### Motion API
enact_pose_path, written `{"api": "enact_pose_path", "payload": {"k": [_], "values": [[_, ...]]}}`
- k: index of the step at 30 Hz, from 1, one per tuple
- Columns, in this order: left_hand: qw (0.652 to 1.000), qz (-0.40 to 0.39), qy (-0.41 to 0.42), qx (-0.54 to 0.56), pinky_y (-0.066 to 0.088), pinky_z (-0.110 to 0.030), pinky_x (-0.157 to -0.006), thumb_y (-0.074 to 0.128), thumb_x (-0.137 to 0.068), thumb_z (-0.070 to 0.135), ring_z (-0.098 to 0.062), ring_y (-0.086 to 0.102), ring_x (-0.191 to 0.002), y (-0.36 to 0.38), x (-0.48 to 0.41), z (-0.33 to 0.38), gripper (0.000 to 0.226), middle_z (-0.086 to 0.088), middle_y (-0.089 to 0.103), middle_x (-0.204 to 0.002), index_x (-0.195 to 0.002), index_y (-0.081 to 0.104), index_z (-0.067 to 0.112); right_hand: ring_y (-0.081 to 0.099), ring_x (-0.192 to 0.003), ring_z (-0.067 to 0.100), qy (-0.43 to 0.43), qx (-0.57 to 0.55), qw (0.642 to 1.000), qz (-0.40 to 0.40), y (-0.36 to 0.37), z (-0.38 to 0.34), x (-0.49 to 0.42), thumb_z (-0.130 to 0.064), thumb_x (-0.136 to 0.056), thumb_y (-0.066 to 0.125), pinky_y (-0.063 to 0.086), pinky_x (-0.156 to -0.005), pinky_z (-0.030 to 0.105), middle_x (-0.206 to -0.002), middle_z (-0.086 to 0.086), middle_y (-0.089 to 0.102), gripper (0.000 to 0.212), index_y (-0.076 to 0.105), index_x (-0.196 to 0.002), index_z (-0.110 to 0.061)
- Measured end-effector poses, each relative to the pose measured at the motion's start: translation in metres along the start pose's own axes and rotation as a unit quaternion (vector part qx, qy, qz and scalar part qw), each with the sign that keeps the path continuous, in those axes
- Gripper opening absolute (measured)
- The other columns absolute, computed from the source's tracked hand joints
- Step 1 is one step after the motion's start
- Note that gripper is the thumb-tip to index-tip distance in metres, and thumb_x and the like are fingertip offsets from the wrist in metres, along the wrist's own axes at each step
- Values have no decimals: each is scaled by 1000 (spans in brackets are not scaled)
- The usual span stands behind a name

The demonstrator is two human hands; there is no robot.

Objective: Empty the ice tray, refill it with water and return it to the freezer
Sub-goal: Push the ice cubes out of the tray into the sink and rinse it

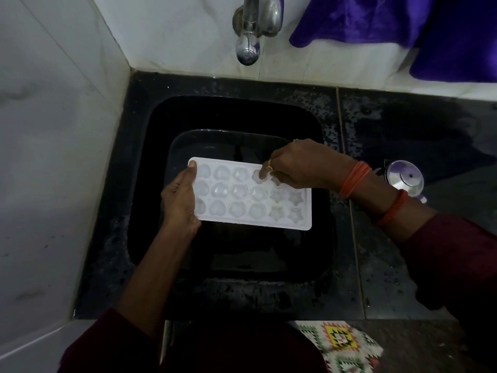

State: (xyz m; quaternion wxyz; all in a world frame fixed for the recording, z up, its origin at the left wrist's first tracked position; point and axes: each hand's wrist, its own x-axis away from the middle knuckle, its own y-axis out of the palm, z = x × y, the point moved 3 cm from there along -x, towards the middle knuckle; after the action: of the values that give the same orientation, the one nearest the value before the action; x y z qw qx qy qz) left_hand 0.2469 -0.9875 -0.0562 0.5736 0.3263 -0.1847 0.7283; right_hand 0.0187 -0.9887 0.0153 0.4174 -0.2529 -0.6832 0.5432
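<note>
1. Black speckled stone counter (403, 157), wet in patches, meets white tiled walls at the far and left sides.
2. Black square sink (242, 114) set into the counter; a dark rounded tub (228, 141) sits inside it.
3. Purple cloth (430, 30) hangs on the far wall, upper right.
4. White ice tray (242, 211) held level over the tub, long side running left to right. It has three rows of shaped cells (hearts, flowers, stars) with pale translucent contents.
5. Left hand (180, 200) clamps the tray's left short end, thumb on top at the far-left corner, fingers underneath.
6. Right hand (301, 165) reaches in from the right, its fingertips bunched down at a far-row cell. Cannot tell whether they pinch anything.
7. Steel tap (250, 36) projects from the far wall above the sink; no water visible.
8. Steel vessel (406, 179) stands on the counter beside the right wrist.
</note>
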Motion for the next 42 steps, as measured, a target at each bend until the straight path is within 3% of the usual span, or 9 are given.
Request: {"api": "enact_pose_path", "payload": {"k": [3,8,13,16,21,23,29,37,42], "values": [[1000,-3,-6,4,65,-45,-68,69,-95,40,-33,77,-92,1,1,0,30,-13,78,-107,-105,75,12,69,-96,25,2,-18,1000,14,2,0,1,-17,-96,59,41,-67,30,-130,-1,62,28,71,-120,-21],[1000,-5,-8,1,65,-48,-71,69,-96,39,-35,76,-96,2,3,-2,29,-14,77,-109,-103,74,12,65,-91,24,-4,-38,999,-5,6,-2,1,-19,-97,61,34,-69,29,-136,-1,50,35,67,-128,-33],[1000,-1,-12,-10,65,-47,-70,70,-95,39,-32,76,-92,0,3,-1,30,-13,77,-107,-105,75,11,67,-92,26,-12,22,999,-23,10,-1,1,-25,-103,48,41,-68,28,-140,3,48,33,61,-133,-20],[1000,2,-9,-15,64,-50,-71,70,-95,40,-33,76,-92,-1,2,1,31,-12,78,-105,-106,75,12,68,-95,27,-21,51,998,-17,11,2,1,-26,-104,44,37,-66,27,-140,4,53,34,61,-132,-15],[1000,0,-6,-2,64,-54,-75,70,-95,40,-35,76,-94,1,0,-1,37,-13,78,-106,-113,74,8,65,-62,28,-21,38,999,6,13,1,3,-18,-94,62,33,-53,29,-133,4,59,21,75,-111,-17],[1000,0,-6,1,63,-55,-77,70,-94,39,-35,76,-94,1,0,-2,36,-12,78,-106,-112,74,8,64,-58,28,-21,25,999,20,17,0,3,-14,-87,69,33,-51,28,-129,4,62,17,77,-102,-17],[1000,2,-5,5,63,-54,-77,70,-95,39,-35,76,-93,1,0,-1,28,-13,78,-104,-100,75,12,66,-93,33,53,-45,994,88,36,-14,8,-15,-83,70,55,-65,40,-138,9,52,36,71,-118,-22],[1000,-1,-1,8,64,-49,-72,69,-96,38,-31,76,-91,-2,-1,0,24,-11,78,-104,-98,75,14,61,-112,32,113,-115,976,150,49,-25,17,-16,-87,65,57,-81,47,-150,8,43,42,65,-128,-25],[1000,-1,3,9,63,-55,-79,70,-95,38,-34,76,-95,0,-3,3,27,-13,78,-107,-102,75,13,59,-122,31,64,-123,976,166,43,-26,25,-16,-86,68,56,-78,43,-157,8,37,37,66,-120,-30]]}}
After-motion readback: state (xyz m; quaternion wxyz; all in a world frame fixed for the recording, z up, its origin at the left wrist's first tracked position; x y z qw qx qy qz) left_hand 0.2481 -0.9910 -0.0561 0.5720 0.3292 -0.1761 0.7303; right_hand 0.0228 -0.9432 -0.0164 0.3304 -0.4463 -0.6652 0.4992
